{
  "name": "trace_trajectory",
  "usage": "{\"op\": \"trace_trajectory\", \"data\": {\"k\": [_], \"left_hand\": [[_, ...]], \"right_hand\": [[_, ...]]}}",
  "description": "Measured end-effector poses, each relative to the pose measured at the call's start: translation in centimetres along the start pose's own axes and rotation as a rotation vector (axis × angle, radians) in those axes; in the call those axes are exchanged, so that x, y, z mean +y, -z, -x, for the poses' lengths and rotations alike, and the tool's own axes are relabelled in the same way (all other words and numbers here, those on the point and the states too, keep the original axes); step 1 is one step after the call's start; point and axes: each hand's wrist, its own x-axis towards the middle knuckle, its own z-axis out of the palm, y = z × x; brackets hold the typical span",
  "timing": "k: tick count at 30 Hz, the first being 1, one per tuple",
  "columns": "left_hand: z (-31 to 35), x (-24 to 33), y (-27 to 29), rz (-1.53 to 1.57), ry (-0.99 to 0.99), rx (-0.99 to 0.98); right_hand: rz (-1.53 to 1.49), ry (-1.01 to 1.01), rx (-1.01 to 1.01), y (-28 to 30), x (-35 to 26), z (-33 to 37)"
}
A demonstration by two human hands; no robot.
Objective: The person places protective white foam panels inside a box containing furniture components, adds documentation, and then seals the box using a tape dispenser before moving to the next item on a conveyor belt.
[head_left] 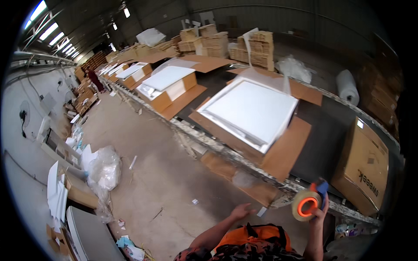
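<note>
My right hand [320, 213] is closed round a tape dispenser [298, 205] with a tan roll, an orange hub and a blue head. It is held beside the conveyor's near edge. My left hand [242, 211] is empty, its fingers stretched out over the floor near the conveyor. Just beyond, an open brown carton [285, 152] lies on the dark belt [315, 141] with its flaps spread. A white panel [250, 108] fills it, with clear plastic wrap round its edges. To the right stands a closed brown carton [363, 167].
More open cartons with white panels [170, 77] line the conveyor to the far left. Stacks of flat tan pieces [259, 48] and a plastic-wrap roll [347, 88] stand behind it. Crumpled plastic [104, 169] and scraps lie along the left wall. A person [94, 80] stands far off.
</note>
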Motion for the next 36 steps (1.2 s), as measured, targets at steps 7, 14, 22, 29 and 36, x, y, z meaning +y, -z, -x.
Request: {"op": "trace_trajectory", "data": {"k": [7,14,22,29,36], "left_hand": [[11.8,-13.9,6.7,0.655,0.464,0.635],[18.9,-24.4,5.7,1.166,0.788,1.085],[28.9,-35.2,4.4,1.229,1.265,0.892],[25.7,-37.2,19.9,1.185,1.220,0.999],[23.0,-48.0,33.8,1.079,1.155,0.942]], "right_hand": [[-0.070,-0.203,-0.711,-26.0,7.3,-11.6],[-0.217,-0.476,-0.676,-44.4,21.3,-15.0],[-0.144,-0.449,-0.001,-60.6,37.0,-25.7],[0.225,-0.351,0.247,-66.2,47.8,-38.1],[1.443,0.000,0.358,-66.3,51.2,-42.0]]}}
